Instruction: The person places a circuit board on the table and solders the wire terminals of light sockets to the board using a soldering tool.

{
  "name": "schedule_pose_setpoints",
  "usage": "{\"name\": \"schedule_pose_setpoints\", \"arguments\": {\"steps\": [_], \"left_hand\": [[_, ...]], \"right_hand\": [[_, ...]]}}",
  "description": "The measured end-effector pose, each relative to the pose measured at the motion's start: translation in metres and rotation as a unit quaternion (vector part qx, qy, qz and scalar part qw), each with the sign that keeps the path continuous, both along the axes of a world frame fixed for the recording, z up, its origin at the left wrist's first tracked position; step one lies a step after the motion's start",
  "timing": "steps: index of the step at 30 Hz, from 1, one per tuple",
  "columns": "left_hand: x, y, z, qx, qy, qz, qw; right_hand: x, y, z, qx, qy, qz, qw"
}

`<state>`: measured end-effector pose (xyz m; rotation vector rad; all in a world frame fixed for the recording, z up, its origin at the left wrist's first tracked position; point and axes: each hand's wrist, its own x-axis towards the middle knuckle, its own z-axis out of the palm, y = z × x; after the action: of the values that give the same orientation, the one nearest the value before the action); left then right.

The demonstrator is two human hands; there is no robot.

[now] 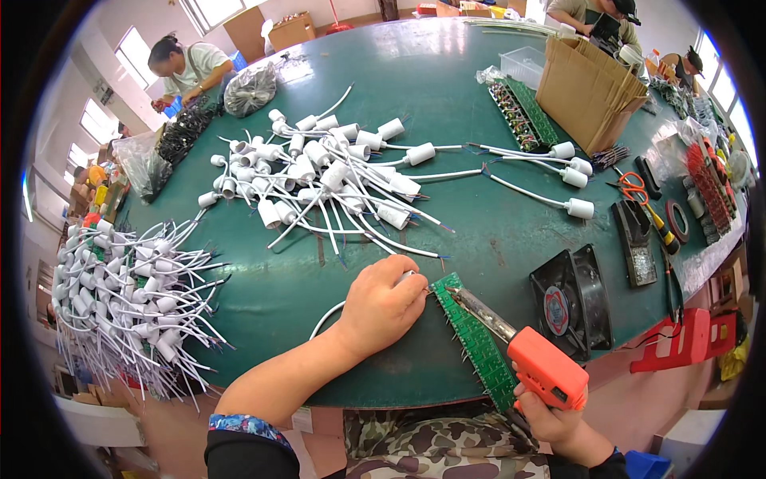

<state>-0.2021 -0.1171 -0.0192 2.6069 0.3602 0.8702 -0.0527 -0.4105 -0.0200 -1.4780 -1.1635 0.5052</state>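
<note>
My right hand point(562, 427) is closed around the red handle of a soldering iron point(546, 367). The iron's metal tip points up and left, at the far end of a long green circuit board point(481, 343); whether it touches is too small to tell. That board lies slantwise at the table's near edge. Just left of its far end, my left hand point(384, 307) pinches a white cable point(325, 318), whose tail curves out behind the wrist. The fingers partly hide the cable's front end. Beyond the left hand lies a loose heap of white lamp holders point(319, 172) with wires.
A black fan point(570, 303) stands right of the iron. Farther right lie orange-handled scissors point(633, 188), a tape roll point(677, 221) and a screwdriver point(662, 231). More wired lamp holders point(136, 295) pile up at left. A cardboard box point(586, 92) stands far right; other people work around the table.
</note>
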Motion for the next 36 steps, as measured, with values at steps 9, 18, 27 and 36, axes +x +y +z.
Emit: {"name": "schedule_pose_setpoints", "arguments": {"steps": [9, 18, 27, 36], "left_hand": [[0.003, 0.001, -0.005, 0.047, 0.007, 0.002, 0.999], [0.004, 0.0, -0.005, 0.106, 0.002, 0.002, 0.994], [0.005, -0.002, -0.004, 0.124, 0.004, -0.015, 0.992], [0.006, -0.001, -0.005, 0.136, -0.005, -0.022, 0.99]], "right_hand": [[0.004, 0.014, 0.034, -0.072, -0.071, 0.024, 0.995], [-0.002, 0.038, 0.034, -0.028, -0.137, -0.011, 0.99], [0.0, 0.042, 0.036, -0.021, -0.126, -0.011, 0.992], [0.005, 0.047, 0.037, -0.003, -0.119, 0.025, 0.993]]}}
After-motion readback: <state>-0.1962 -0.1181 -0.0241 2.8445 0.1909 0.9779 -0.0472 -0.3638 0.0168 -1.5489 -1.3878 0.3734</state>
